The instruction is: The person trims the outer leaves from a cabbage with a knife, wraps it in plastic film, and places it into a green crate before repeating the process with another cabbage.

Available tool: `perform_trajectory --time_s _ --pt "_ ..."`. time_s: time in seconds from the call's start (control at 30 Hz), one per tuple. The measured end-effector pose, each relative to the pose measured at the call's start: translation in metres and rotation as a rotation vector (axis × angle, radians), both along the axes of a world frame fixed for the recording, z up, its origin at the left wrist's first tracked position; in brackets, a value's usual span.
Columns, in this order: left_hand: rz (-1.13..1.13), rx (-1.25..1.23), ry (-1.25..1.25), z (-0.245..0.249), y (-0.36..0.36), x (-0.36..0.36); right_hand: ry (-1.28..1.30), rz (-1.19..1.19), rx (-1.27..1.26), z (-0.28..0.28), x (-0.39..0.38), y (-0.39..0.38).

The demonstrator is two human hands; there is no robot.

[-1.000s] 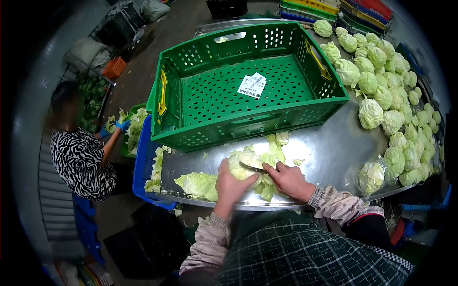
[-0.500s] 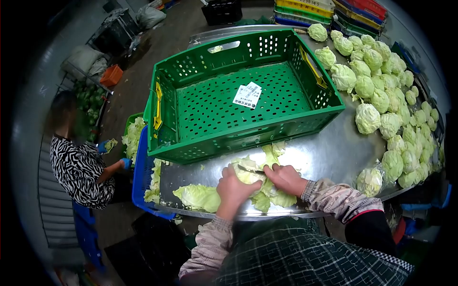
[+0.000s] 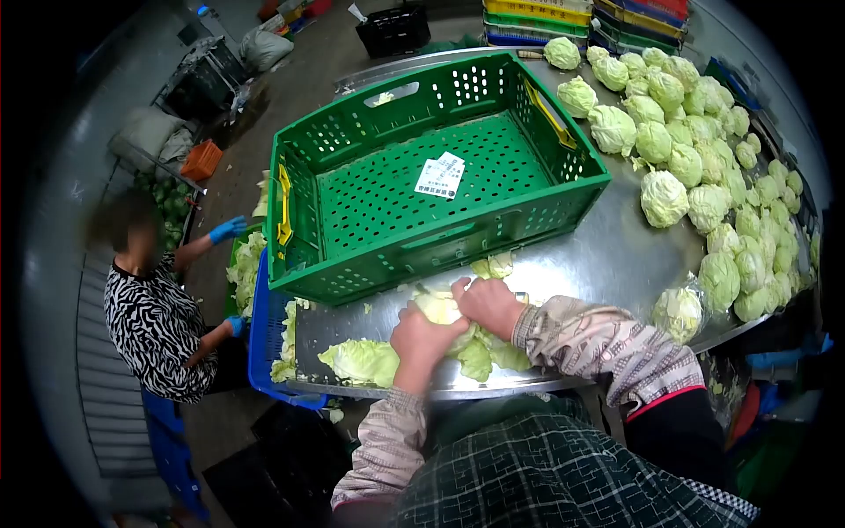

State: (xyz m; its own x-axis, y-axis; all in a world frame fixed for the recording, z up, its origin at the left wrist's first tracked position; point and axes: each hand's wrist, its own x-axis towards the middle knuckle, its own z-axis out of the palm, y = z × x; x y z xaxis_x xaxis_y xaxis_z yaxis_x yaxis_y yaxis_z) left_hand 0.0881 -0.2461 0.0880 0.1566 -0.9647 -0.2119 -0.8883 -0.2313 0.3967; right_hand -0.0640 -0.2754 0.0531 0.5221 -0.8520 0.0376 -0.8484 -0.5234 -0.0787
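A pale green cabbage [image 3: 437,306] is held low over the metal table, in front of the green crate. My left hand [image 3: 424,339] wraps round its near left side. My right hand [image 3: 493,305] is closed at its right side, with the knife mostly hidden; a small dark piece shows beside the fingers. Loose leaves [image 3: 478,359] lie under and beside my hands. More leaves [image 3: 359,362] rest on the table to the left. Inside the empty green crate [image 3: 422,242] are white paper labels [image 3: 440,176].
Many cabbages [image 3: 685,163] cover the right of the metal table [image 3: 616,255]. A blue crate [image 3: 264,343] with leaves stands at the left edge. Beyond it, a co-worker [image 3: 158,326] in blue gloves stands by more leaves. Stacked crates [image 3: 537,22] are behind the table.
My right hand has moved left and closer to the cabbage, and the knife blade no longer shows. The co-worker's far hand has reached outward. The view has shifted slightly.
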Motion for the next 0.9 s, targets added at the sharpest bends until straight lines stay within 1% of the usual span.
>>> perform_trajectory --time_s 0.03,0.07,0.13,0.17,0.2,0.23,0.27,0.3,0.33,0.37,0.43,0.53,0.63,0.73,0.83,0.9 --pt "0.008 -0.012 0.003 -0.001 0.005 0.000 0.015 0.007 -0.025 -0.002 0.000 0.001" --pt "0.006 0.023 0.000 0.000 0.004 -0.001 0.051 -0.016 0.043 -0.003 0.000 -0.003" --pt "0.006 0.086 -0.004 0.004 -0.003 -0.001 -0.023 0.075 0.117 -0.011 -0.011 -0.015" --pt "-0.015 0.062 0.018 0.004 0.000 0.003 -0.058 0.124 0.153 -0.014 -0.016 -0.022" --pt "-0.032 0.038 0.042 0.002 0.003 0.007 -0.161 -0.055 0.584 0.015 -0.015 -0.023" --pt "-0.048 0.008 0.068 0.000 0.005 0.011 -0.462 -0.225 0.878 0.046 -0.022 -0.017" --pt "-0.055 -0.073 0.114 -0.008 0.011 0.016 -0.435 -0.265 0.865 0.032 -0.026 -0.016" --pt "-0.043 -0.073 0.112 -0.005 0.014 0.016 -0.412 -0.306 0.852 0.004 -0.032 -0.015" --pt "-0.036 -0.066 0.104 0.001 0.018 0.015 -0.480 -0.146 0.546 -0.029 -0.036 -0.002" --pt "-0.028 -0.060 0.099 0.003 0.021 0.015 -0.453 -0.195 0.460 -0.015 -0.033 0.019" --pt "-0.022 -0.051 0.126 -0.009 0.027 0.019 -0.326 -0.201 0.398 0.008 -0.026 0.041" --pt "-0.047 -0.115 0.150 -0.013 0.028 0.022 -0.396 -0.166 0.216 0.002 -0.025 0.058" --pt "-0.058 -0.131 0.141 -0.009 0.030 0.016 -0.507 -0.081 0.110 0.001 -0.022 0.060" --pt "-0.077 -0.131 0.121 -0.007 0.031 0.013 -0.519 -0.080 0.078 0.001 -0.018 0.057" --pt "-0.114 -0.215 0.057 -0.015 0.033 0.014 -0.446 -0.166 0.197 0.019 -0.007 0.057" --pt "-0.157 -0.309 -0.023 -0.022 0.039 0.007 -0.389 -0.225 0.253 0.014 0.007 0.048"
